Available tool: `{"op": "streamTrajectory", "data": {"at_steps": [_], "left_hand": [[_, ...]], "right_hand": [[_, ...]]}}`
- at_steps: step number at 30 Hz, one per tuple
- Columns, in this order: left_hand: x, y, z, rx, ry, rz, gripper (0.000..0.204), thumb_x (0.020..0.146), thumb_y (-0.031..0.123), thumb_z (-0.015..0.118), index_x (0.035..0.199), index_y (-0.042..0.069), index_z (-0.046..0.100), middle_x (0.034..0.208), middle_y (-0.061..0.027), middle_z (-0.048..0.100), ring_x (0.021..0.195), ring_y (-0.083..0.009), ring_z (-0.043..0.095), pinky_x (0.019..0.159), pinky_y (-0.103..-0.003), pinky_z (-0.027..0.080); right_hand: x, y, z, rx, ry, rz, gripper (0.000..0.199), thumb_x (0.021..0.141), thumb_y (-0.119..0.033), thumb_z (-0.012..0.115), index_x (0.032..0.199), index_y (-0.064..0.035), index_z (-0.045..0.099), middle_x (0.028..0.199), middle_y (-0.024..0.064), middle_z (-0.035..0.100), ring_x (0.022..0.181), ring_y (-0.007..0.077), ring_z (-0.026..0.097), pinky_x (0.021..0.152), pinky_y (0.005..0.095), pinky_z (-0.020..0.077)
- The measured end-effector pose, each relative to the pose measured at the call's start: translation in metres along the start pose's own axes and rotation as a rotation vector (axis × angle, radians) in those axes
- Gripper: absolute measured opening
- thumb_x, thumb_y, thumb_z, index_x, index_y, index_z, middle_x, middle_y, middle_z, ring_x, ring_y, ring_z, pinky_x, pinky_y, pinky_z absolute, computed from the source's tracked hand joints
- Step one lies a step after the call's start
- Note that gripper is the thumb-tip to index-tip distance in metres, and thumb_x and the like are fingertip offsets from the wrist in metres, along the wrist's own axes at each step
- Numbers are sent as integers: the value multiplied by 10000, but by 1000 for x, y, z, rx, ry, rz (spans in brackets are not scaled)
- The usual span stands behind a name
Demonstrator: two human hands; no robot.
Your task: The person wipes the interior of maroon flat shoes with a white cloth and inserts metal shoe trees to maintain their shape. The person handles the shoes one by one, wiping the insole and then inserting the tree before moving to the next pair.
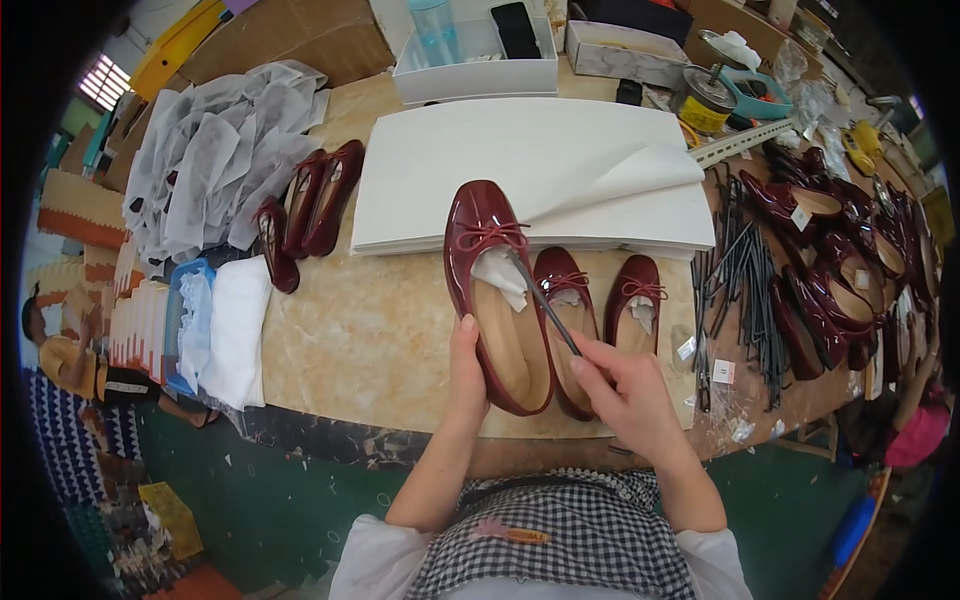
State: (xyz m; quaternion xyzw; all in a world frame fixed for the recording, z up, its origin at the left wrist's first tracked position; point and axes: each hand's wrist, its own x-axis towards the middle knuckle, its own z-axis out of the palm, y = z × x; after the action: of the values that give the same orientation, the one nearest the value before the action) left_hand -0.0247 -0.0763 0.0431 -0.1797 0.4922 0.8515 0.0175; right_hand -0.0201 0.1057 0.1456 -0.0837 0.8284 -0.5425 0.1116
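closest to me is the checked apron [570,520] at the bottom edge, and just past it my left hand [466,365] is clenched around the heel end of a dark red patent flat shoe [495,290], lifting it over the near edge of the desk [350,340]. my right hand [625,390] pinches a thin dark stick [545,305] whose tip reaches into the white tissue stuffing [500,275] at the toe. i judge the stick could scratch the glossy upper or tear the tissue if it is pushed in at a slant, and the shoe could twist out of the left grip, since only the heel is gripped. two matching shoes [600,310] lie on the desk right behind it, close enough to be knocked. i cannot see the stick's tip inside the toe, nor the left fingers under the sole. the heap of shoes [840,260] at the right bends into the rim and blurs together.
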Motion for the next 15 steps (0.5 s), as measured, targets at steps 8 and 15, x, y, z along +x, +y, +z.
{"op": "streamTrajectory", "data": {"at_steps": [8, 15], "left_hand": [[-4, -6, -5, 116, -17, 153, 600, 993, 490, 272, 1293, 19, 492, 1197, -130, 605, 1096, -218, 587, 963, -359, 452], [-11, -5, -12, 72, -59, 142, 640, 979, 521, 291, 1323, 6, 452, 1234, -136, 575, 1125, -219, 567, 970, -352, 445]], "right_hand": [[17, -11, 15, -49, -23, -62, 298, 924, -144, 556, 1184, -7, 607, 611, 203, 522, 508, 313, 556, 497, 378, 409], [10, -11, 16, -106, -32, -123, 265, 918, -138, 565, 1129, 10, 627, 593, 190, 545, 501, 331, 568, 480, 385, 413]]}}
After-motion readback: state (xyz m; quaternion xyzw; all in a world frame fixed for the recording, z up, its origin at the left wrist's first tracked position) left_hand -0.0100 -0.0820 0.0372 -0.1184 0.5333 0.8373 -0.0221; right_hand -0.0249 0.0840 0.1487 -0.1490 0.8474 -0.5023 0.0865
